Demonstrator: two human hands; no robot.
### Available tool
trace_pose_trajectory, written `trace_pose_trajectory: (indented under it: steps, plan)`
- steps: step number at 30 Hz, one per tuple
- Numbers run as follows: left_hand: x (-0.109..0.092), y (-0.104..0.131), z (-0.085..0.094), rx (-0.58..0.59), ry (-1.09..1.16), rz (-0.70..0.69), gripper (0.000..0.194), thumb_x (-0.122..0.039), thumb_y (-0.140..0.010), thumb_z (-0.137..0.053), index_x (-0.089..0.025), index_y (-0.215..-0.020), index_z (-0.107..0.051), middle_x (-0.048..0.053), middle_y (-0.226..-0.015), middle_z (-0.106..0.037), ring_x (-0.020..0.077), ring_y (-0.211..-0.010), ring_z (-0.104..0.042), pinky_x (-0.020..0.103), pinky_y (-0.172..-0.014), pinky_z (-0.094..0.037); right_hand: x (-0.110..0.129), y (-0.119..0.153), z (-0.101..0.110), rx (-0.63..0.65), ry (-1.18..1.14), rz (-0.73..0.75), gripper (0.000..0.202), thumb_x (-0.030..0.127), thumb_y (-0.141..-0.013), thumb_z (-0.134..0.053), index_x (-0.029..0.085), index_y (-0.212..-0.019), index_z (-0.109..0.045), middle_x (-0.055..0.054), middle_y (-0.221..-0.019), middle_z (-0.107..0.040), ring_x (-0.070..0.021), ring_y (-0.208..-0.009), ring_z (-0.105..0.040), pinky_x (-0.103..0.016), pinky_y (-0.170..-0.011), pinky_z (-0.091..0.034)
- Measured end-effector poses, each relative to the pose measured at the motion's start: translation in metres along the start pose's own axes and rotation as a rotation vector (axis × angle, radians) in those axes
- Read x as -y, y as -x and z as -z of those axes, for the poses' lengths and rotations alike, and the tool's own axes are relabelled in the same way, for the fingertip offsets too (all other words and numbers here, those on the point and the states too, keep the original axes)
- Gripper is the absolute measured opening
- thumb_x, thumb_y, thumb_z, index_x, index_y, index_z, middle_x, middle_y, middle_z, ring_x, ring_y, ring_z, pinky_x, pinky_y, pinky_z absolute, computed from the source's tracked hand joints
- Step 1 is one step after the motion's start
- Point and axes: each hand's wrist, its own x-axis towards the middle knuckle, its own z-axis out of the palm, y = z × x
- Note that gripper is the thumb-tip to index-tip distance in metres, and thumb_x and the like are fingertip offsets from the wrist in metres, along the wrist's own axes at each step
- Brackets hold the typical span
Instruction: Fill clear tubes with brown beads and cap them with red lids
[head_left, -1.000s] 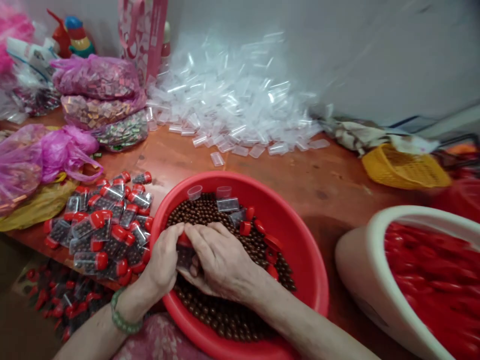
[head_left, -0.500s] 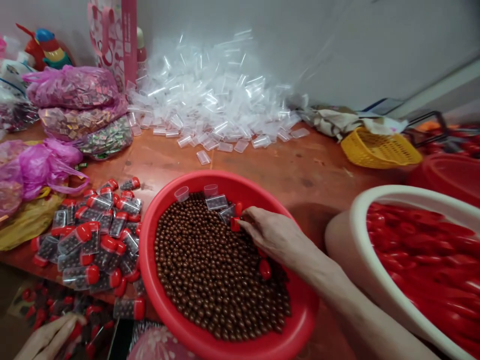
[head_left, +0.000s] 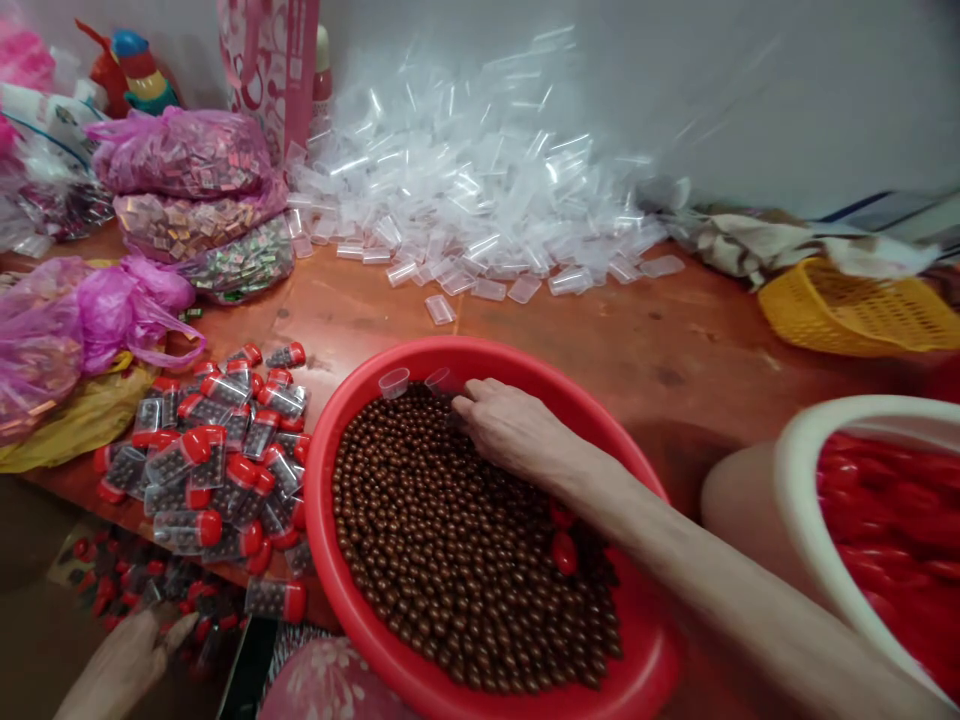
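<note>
Our right hand (head_left: 514,428), in the middle of the frame, has its fingers drawn in close over the far side of the red basin (head_left: 321,490); we cannot tell whether they grip anything. Our left hand (head_left: 124,650), blurred at lower left, reaches over a lower pile of red-capped containers (head_left: 135,580); its grip we cannot tell either.

The nearer clear container (head_left: 441,380) lies just left of the right fingertips, by far the closer hand. Its oval rim shows, but we cannot make out its long axis. A second clear container (head_left: 394,382) is farther left along the same wall.

Brown balls (head_left: 442,540) fill the basin's floor, with a red cap (head_left: 564,552) right of centre. Around it we see the reddish-brown table (head_left: 600,335), capped containers (head_left: 225,440) at left, a pale tub (head_left: 795,470) at lower right and a grey wall (head_left: 750,100) behind.
</note>
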Motion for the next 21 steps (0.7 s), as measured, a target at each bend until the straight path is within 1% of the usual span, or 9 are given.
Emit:
trace_pose_trajectory:
  steps: [2,4,6,8,10,13,16,19,21]
  plan:
    - [-0.029,0.008,0.01,0.099,0.09,-0.075,0.042,-0.05,-0.089,-0.04,-0.024,-0.082,-0.071,0.004,-0.086,-0.074,0.0254,-0.088,-0.069,0.029,-0.08,-0.05,0.0,0.002,0.001,0.011,-0.064,0.003,0.013,0.017,-0.088,-0.05,0.016,-0.088,-0.063,-0.01,-0.086,-0.066,-0.0214,-0.079,-0.062,-0.031,-0.069,-0.044]
    - [-0.057,0.018,0.02,0.201,0.156,-0.157,0.042,-0.052,-0.091,-0.04,-0.023,-0.089,-0.071,0.004,-0.094,-0.072,0.0234,-0.092,-0.066,0.028,-0.084,-0.048,0.001,0.001,0.001,0.014,-0.142,-0.008,0.018,0.025,-0.09,-0.051,0.017,-0.103,-0.06,-0.008,-0.092,-0.068,-0.0195,-0.08,-0.063,-0.028,-0.068,-0.044]
    - [-0.08,0.027,0.031,0.254,0.207,-0.253,0.037,-0.05,-0.091,-0.045,-0.024,-0.097,-0.07,0.003,-0.104,-0.071,0.0223,-0.1,-0.063,0.027,-0.09,-0.046,0.006,-0.001,-0.003,0.029,-0.209,-0.021,0.021,0.027,-0.09,-0.05,0.019,-0.108,-0.057,-0.007,-0.095,-0.069,-0.0193,-0.082,-0.064,-0.027,-0.069,-0.044]
    - [-0.098,0.033,0.042,0.308,0.247,-0.377,0.029,-0.045,-0.09,-0.05,-0.026,-0.098,-0.07,0.003,-0.11,-0.07,0.0212,-0.103,-0.062,0.026,-0.093,-0.045,0.011,-0.001,-0.009,0.075,-0.261,-0.023,0.014,0.026,-0.09,-0.049,0.02,-0.098,-0.059,-0.007,-0.091,-0.07,-0.0199,-0.08,-0.064,-0.027,-0.068,-0.043]
    - [-0.113,0.036,0.051,0.336,0.31,-0.524,0.022,-0.038,-0.088,-0.057,-0.026,-0.099,-0.071,0.003,-0.108,-0.071,0.0202,-0.1,-0.064,0.025,-0.091,-0.045,0.016,0.003,-0.016,0.141,-0.308,-0.017,0.01,0.025,-0.088,-0.05,0.02,-0.085,-0.058,-0.006,-0.082,-0.069,-0.0195,-0.075,-0.063,-0.027,-0.065,-0.041]
    - [-0.136,0.035,0.06,0.289,0.456,-0.706,0.019,-0.031,-0.086,-0.062,-0.025,-0.101,-0.072,0.005,-0.103,-0.073,0.0205,-0.095,-0.067,0.026,-0.088,-0.048,0.021,0.013,-0.022,0.243,-0.392,-0.013,0.013,0.023,-0.086,-0.05,0.021,-0.074,-0.055,-0.004,-0.07,-0.064,-0.018,-0.065,-0.058,-0.027,-0.061,-0.038]
    - [-0.163,0.028,0.061,0.236,0.549,-0.846,0.021,-0.029,-0.086,-0.062,-0.022,-0.104,-0.07,0.007,-0.104,-0.073,0.0202,-0.096,-0.067,0.027,-0.088,-0.049,0.024,0.022,-0.023,0.381,-0.524,-0.004,0.017,0.018,-0.08,-0.05,0.021,-0.064,-0.05,-0.001,-0.062,-0.058,-0.016,-0.06,-0.051,-0.027,-0.059,-0.035]
    - [-0.191,0.021,0.055,0.145,0.475,-0.937,0.025,-0.028,-0.087,-0.062,-0.016,-0.109,-0.066,0.009,-0.113,-0.07,0.0188,-0.105,-0.064,0.025,-0.095,-0.046,0.026,0.025,-0.025,0.548,-0.697,-0.03,0.016,0.013,-0.071,-0.049,0.021,-0.057,-0.048,0.001,-0.056,-0.054,-0.0138,-0.055,-0.047,-0.026,-0.056,-0.036]
    - [-0.208,0.016,0.048,0.08,0.372,-0.959,0.028,-0.028,-0.088,-0.061,-0.013,-0.111,-0.064,0.012,-0.119,-0.066,0.0196,-0.113,-0.059,0.026,-0.101,-0.043,0.027,0.026,-0.027,0.656,-0.826,-0.073,0.016,0.015,-0.068,-0.049,0.02,-0.053,-0.047,0.002,-0.052,-0.05,-0.0121,-0.05,-0.044,-0.025,-0.051,-0.036]
